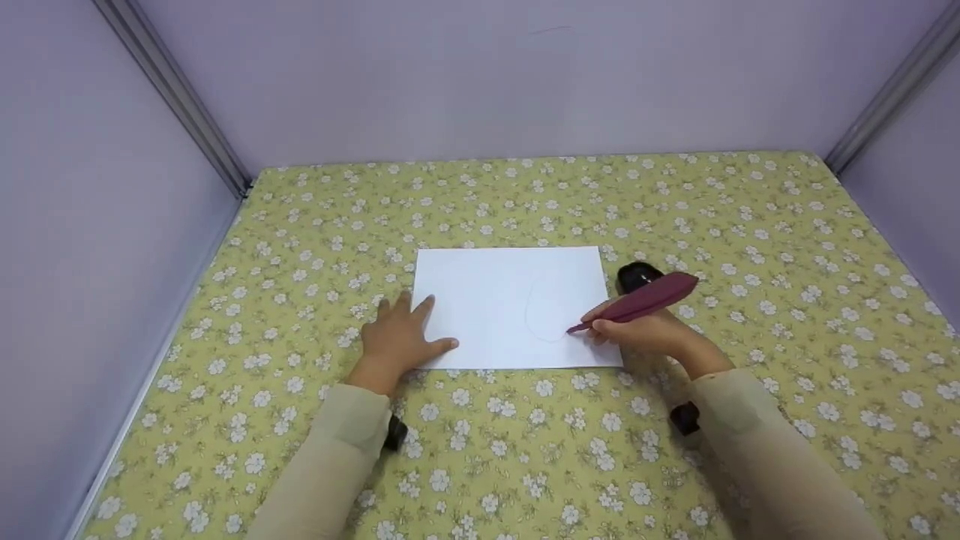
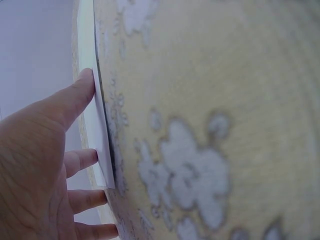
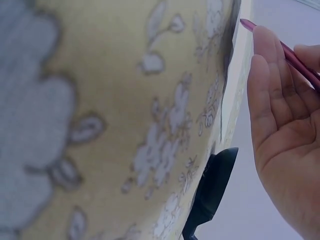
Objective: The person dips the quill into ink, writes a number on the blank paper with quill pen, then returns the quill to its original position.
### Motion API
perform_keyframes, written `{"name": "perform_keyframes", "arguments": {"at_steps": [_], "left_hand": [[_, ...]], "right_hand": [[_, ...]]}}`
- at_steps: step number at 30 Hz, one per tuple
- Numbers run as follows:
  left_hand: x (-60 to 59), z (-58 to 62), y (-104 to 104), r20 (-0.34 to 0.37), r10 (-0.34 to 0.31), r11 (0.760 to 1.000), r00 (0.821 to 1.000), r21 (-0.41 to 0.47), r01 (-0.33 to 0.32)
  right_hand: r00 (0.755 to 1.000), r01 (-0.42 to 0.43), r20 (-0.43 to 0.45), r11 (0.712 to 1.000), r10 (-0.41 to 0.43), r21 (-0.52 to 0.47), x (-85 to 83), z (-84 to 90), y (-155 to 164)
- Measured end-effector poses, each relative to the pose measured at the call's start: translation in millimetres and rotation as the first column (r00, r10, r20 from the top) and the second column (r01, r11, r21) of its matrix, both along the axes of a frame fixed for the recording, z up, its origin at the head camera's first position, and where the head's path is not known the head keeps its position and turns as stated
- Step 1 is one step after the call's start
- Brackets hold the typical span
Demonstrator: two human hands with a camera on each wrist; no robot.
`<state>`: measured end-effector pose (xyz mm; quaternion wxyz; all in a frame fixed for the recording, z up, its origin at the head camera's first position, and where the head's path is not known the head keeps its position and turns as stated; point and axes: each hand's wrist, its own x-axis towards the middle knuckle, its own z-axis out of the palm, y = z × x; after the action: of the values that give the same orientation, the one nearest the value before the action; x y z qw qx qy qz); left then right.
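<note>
A white sheet of paper [image 1: 480, 300] lies flat on the table, with one thin curved line drawn on its right half. My left hand [image 1: 397, 334] rests at the sheet's left edge, fingers spread and straight; its thumb lies on the lower left corner. In the left wrist view, the thumb [image 2: 75, 100] reaches onto the paper. Between thumb and fingers, my right hand [image 1: 637, 330] pinches a dark red feather-shaped pen [image 1: 649, 296]. The pen's tip meets the paper at the lower end of the line. In the right wrist view, its pointed end [image 3: 247, 24] shows past the fingertips.
A glossy black object [image 1: 636, 274] stands just beyond the right hand, beside the paper's right edge. A yellow cloth with white flowers [image 1: 480, 465] covers the table. Pale lilac panels [image 1: 480, 90] enclose the back and sides, with metal posts [image 1: 180, 97] at the corners.
</note>
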<state>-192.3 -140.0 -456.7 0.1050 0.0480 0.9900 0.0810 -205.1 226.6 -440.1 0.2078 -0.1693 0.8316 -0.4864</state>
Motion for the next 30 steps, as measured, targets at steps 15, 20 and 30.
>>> {"name": "perform_keyframes", "arguments": {"at_steps": [15, 20, 30], "left_hand": [[0.9, 3.0, 0.4, 0.012, 0.018, 0.999, 1.000, 0.031, -0.019], [1.1, 3.0, 0.5, 0.011, 0.023, 0.999, 1.000, 0.034, -0.024], [0.8, 1.2, 0.1, 0.003, 0.028, 0.999, 1.000, 0.024, -0.028]], "right_hand": [[0.997, 0.079, -0.021, 0.994, -0.077, 0.070, -7.1, 1.6, 0.6], [0.994, 0.109, -0.008, 0.993, -0.108, 0.055, -10.4, 1.6, -0.5], [0.989, 0.146, -0.007, 0.988, -0.146, 0.043, -17.0, 2.5, -5.2]]}}
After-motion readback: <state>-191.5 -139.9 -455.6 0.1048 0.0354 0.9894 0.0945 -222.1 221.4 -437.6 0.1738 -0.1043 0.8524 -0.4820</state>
